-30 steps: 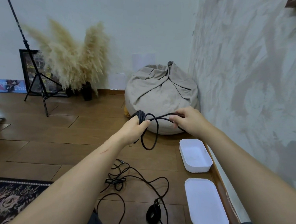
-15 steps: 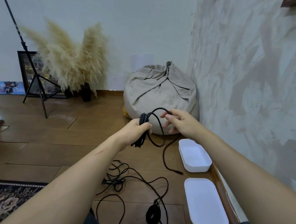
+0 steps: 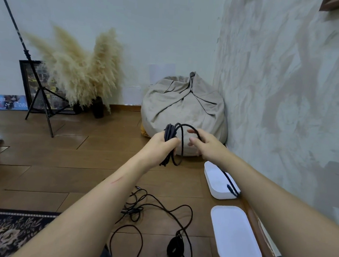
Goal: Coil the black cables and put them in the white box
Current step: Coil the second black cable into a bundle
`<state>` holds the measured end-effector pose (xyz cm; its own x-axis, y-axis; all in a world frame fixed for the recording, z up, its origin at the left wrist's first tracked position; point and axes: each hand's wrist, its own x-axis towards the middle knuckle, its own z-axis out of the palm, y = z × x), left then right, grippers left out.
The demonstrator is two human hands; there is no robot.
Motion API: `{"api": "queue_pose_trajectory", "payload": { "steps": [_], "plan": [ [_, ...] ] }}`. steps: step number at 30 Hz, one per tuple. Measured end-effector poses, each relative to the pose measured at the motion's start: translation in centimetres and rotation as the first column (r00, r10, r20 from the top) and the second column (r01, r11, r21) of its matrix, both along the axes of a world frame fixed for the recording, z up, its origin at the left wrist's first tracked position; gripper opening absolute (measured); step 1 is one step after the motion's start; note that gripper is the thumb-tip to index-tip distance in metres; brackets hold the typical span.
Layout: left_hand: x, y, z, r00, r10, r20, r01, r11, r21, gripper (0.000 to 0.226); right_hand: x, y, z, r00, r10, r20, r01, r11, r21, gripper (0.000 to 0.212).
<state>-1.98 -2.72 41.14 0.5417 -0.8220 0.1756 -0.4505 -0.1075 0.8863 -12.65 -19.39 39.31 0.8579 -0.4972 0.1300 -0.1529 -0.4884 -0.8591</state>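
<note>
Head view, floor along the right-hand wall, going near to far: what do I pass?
white lid → white box → beige bean bag

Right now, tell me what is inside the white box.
The white box looks bare inside, but the black cable hangs loose across it from the right hand. Its right edge is hidden behind the forearm.
</note>
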Motion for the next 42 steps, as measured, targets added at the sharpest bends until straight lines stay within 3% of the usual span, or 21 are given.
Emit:
{"api": "queue_pose_trajectory", "payload": {
  "steps": [5, 9, 13, 17, 19, 22, 26, 29, 33, 35, 37, 39, 42],
  "plan": [
    [-1.5, -0.2, 1.0, 0.990, -0.085, -0.111, 0.071, 0.990, -0.126, 0.024, 0.2, 1.4, -0.9, 0.987, 0.163, 0.019, -0.163, 0.959, 0.234, 0.034],
    [-2.0, -0.5, 0.9, 0.987, -0.044, -0.156, 0.015, 0.982, -0.186, 0.030, 0.8, 2.2, -1.2, 0.968, 0.245, 0.048, -0.243, 0.883, 0.402, 0.039],
    [-1.2, -0.4, 1.0, 0.996, 0.015, -0.084, -0.028, 0.989, -0.147, 0.037, 1.1, 1.9, -0.6, 0.983, 0.181, -0.031, -0.168, 0.956, 0.242, 0.035],
    [-0.5, -0.1, 1.0, 0.997, 0.068, 0.029, -0.065, 0.994, -0.082, 0.027, 0.4, 1.0, 1.2, 0.993, -0.009, 0.116, -0.023, 0.962, 0.272, 0.049],
    [-0.4, 0.0, 1.0, 0.996, 0.068, 0.061, -0.065, 0.997, -0.050, 0.028, -0.1, 0.3, 1.7, 0.988, 0.003, 0.156, -0.037, 0.975, 0.218, 0.049],
    [-0.4, 0.1, 0.9, 0.997, 0.027, 0.076, -0.028, 0.999, 0.017, 0.029, -0.4, 0.0, 2.6, 0.985, -0.022, 0.171, -0.003, 0.989, 0.146, 0.029],
    [-0.4, 0.2, 0.6, 0.996, 0.025, 0.086, -0.026, 1.000, 0.005, 0.046, -0.5, -0.3, 3.1, 0.980, 0.007, 0.197, -0.029, 0.994, 0.108, 0.028],
    [0.2, 0.3, 0.3, 0.992, 0.117, 0.040, -0.114, 0.992, -0.060, 0.051, -1.2, -1.2, 2.3, 0.993, 0.088, 0.076, -0.087, 0.996, -0.019, 0.030],
    [1.3, 0.7, -0.1, 0.973, 0.228, 0.035, -0.225, 0.972, -0.063, 0.054, -2.2, -4.2, -0.5, 0.954, 0.062, -0.295, -0.131, 0.966, -0.222, 0.015],
    [1.3, 0.7, 0.0, 0.976, 0.218, 0.011, -0.218, 0.975, -0.034, 0.051, -2.3, -4.7, -1.5, 0.917, 0.021, -0.399, -0.121, 0.966, -0.228, 0.034],
    [1.0, 0.6, 0.2, 0.987, 0.159, -0.020, -0.160, 0.987, -0.011, 0.045, -1.7, -4.2, -1.4, 0.953, -0.005, -0.302, -0.061, 0.976, -0.208, 0.044],
    [0.3, 0.4, 0.4, 0.998, 0.066, -0.019, -0.066, 0.998, 0.016, 0.038, -0.7, -2.8, -0.4, 0.995, 0.019, -0.097, -0.036, 0.984, -0.173, 0.047],
    [-1.3, 0.0, 1.0, 0.999, -0.035, -0.017, 0.035, 0.999, 0.003, 0.030, 0.3, -0.8, 1.7, 0.990, 0.082, 0.117, -0.066, 0.989, -0.134, 0.035]
  ]
}}
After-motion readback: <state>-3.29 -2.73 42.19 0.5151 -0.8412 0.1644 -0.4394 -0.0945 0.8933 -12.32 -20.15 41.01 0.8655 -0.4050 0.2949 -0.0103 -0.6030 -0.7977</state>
